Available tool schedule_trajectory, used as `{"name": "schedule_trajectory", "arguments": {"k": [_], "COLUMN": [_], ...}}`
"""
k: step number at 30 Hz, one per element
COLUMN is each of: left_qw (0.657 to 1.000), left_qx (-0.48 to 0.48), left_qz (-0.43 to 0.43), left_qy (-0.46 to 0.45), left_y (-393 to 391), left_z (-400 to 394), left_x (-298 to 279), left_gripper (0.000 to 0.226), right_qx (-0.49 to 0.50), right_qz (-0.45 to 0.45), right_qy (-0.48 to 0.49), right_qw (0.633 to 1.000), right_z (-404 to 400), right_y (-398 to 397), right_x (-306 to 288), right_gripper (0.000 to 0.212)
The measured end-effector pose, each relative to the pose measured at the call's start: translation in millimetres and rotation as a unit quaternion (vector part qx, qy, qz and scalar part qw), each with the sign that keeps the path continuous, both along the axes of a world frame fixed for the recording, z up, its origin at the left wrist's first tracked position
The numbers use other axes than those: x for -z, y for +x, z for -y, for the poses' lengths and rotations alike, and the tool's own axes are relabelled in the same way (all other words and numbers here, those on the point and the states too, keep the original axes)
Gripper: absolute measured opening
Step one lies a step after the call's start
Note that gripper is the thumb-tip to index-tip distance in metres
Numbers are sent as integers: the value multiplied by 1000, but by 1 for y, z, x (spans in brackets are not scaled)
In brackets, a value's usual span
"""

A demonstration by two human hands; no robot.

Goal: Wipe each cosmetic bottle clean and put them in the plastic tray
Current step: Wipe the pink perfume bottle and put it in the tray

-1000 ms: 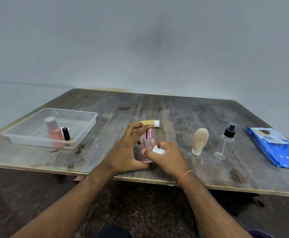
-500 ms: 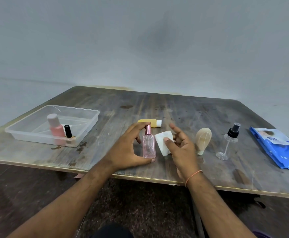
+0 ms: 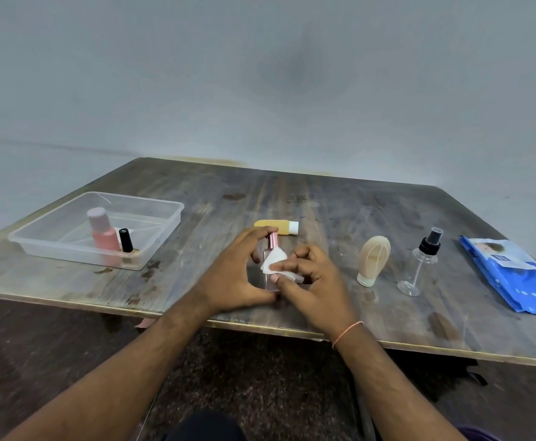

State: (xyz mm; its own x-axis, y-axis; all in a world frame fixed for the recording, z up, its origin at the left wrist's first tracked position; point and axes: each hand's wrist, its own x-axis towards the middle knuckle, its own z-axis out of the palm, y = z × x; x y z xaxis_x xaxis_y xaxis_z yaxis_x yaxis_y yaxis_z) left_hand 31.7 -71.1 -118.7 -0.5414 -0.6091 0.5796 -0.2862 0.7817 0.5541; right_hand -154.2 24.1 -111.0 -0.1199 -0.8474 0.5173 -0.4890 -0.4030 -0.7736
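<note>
My left hand (image 3: 234, 275) gripped the pink bottle (image 3: 272, 249) while my right hand (image 3: 311, 278) pinched the wipe (image 3: 274, 261) against it; the plastic tray (image 3: 161, 237) should come next.

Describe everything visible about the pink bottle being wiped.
The pink bottle is a small, clear, pink-tinted rectangular flask, glass or plastic by its look, with a shiny metallic pink cap. It stands upright near the front edge of the wooden table, just in front of the lying yellow tube. The left hand holds it from the side and top, while the right hand presses a white wipe against its face.
</note>
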Motion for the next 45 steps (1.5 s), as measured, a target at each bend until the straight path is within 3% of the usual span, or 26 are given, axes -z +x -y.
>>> {"name": "schedule_trajectory", "arguments": {"k": [3, 9, 13, 17, 20, 26, 31, 36, 41, 45], "left_qw": [999, 999, 1000, 998, 999, 1000, 997, 998, 998, 996], "left_qx": [-13, 37, 17, -21, -19, 2, -32, -24, -19, -32], "left_qz": [-32, 36, 13, -46, -34, -5, -65, -44, -50, -79], "left_qy": [23, 4, 4, 24, 28, 14, 29, 24, 24, 32], "left_y": [2, 0, 1, 2, 2, 0, 3, 3, 3, 3], "left_z": [4, -4, 1, 7, 5, 6, 7, 4, 5, 7], "left_x": [1, -4, 1, 4, 3, 4, 4, 1, 3, 3], "left_gripper": [109, 109, 108, 111, 113, 109, 109, 113, 109, 110], "right_qx": [18, 45, 0, 37, 74, -14, -6, 46, -17, 1], "right_qz": [1, 10, -52, -11, -5, -25, -23, 15, -20, 26], "right_qy": [-7, -1, -10, -15, -15, 15, -2, -7, 12, -10], "right_qw": [1000, 999, 999, 999, 997, 999, 1000, 999, 1000, 1000], "right_z": [0, 2, 0, -1, 0, 1, -2, 3, 0, -1], "right_y": [1, 0, 3, 4, 2, 4, 4, 0, 2, 4], "right_x": [2, -2, -2, -1, -3, -2, 1, 2, 1, 2], "right_gripper": [18, 21, 20, 21, 19, 25, 31, 22, 24, 22]}}
